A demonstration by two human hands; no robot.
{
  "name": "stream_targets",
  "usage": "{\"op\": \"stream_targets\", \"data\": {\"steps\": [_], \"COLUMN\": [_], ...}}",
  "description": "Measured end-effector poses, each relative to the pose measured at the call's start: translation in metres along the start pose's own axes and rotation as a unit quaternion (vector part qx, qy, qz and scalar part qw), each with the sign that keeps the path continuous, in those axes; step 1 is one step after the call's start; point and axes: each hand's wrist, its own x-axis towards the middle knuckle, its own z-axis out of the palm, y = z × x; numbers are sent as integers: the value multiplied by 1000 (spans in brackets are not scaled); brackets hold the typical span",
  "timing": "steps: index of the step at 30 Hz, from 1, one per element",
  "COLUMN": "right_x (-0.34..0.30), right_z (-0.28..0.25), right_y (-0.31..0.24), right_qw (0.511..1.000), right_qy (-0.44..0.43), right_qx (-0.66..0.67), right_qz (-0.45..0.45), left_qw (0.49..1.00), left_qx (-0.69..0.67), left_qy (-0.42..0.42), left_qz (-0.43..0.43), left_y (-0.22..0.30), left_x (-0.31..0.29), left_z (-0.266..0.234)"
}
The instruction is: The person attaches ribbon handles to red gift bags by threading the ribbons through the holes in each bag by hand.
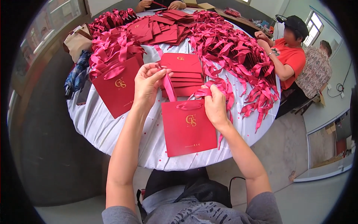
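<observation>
Ribbon (169, 89) like this probably wants a light, even pull, kept flat so it does not twist, while the other hand steadies the red bag (190, 136) by its top edge (a hard tug could well crease the paper). Left hand (146, 83) has thumb and fingers together on the strip's upper end, above the bag's top left corner. Right hand (216, 106) is clamped on the upper right corner, whether on ribbon too I cannot tell, so the bag lies below and between both grips.

The head fisheye looks down — near; it spans the table (153, 147).
</observation>
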Motion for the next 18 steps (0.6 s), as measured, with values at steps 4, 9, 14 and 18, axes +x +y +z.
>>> {"op": "stream_targets", "data": {"steps": [4, 9, 14, 18], "right_x": [1, -1, -1, 2], "right_z": [1, -1, -3, -4], "right_y": [19, 11, 1, 12], "right_qw": [999, 1000, 1000, 1000], "right_qy": [8, 21, 28, 19], "right_qx": [-26, -6, 11, -10], "right_qz": [19, 10, 9, 14], "left_qw": [999, 972, 945, 951], "left_qx": [40, 148, 223, 220], "left_qy": [11, -25, -15, -63], "left_qz": [3, -180, -238, -207], "left_y": [-2, 3, 17, 29], "left_x": [-3, -12, -37, -61], "left_z": [7, 8, 9, 24]}}
